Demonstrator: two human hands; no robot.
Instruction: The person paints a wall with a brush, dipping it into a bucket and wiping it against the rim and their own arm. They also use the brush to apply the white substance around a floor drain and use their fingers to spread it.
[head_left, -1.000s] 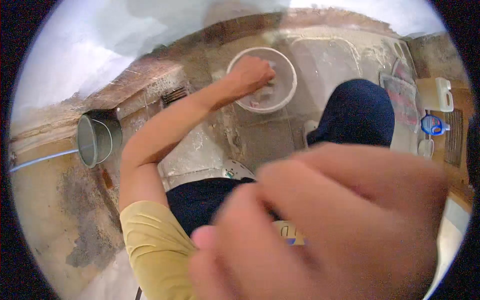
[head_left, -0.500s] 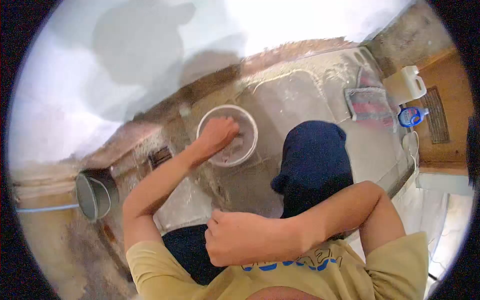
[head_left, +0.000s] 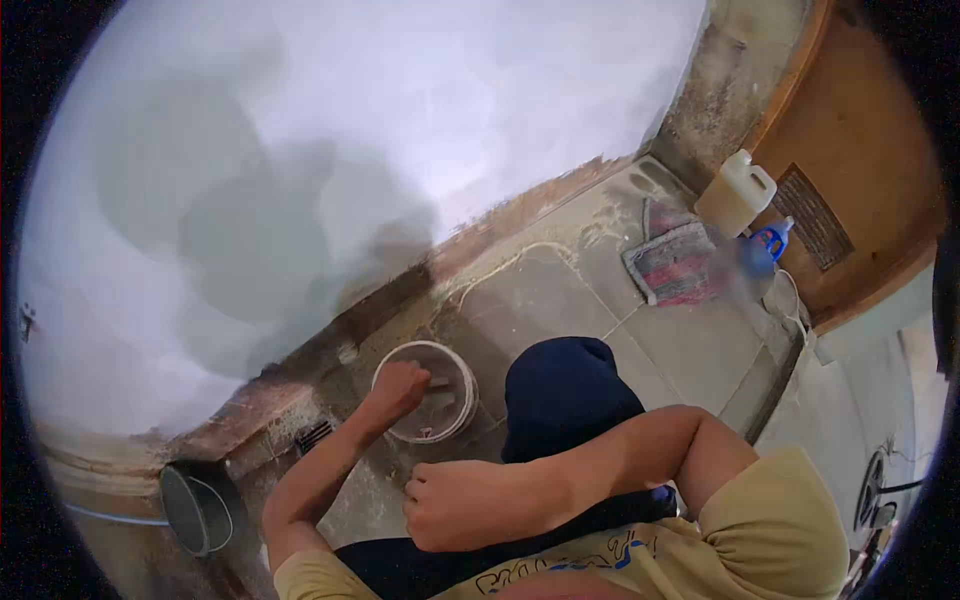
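Observation:
My left hand (head_left: 402, 388) is closed over the left part of a round, white-rimmed bucket (head_left: 473, 400). A small pale piece (head_left: 440, 383) shows beside its fingers inside the bucket; whether the hand grips it is unclear. Nearer my body, my right hand (head_left: 455, 508) is curled into a fist in front of my shirt, with no object showing in it. The dark cloth over my bent knee (head_left: 565, 390) lies to the right of the bucket.
A dark bucket (head_left: 190, 510) with a wire handle stands at the lower left. Toward the right are a grey and red mat (head_left: 680, 268), a pale jug (head_left: 735, 195) and a blue bottle (head_left: 768, 245). The white wall (head_left: 500, 100) borders the tiled floor.
The view has tilted and shifted, showing more wall, with the bucket lower in the frame. My left hand is closer to the bucket's left rim. My right hand is still curled.

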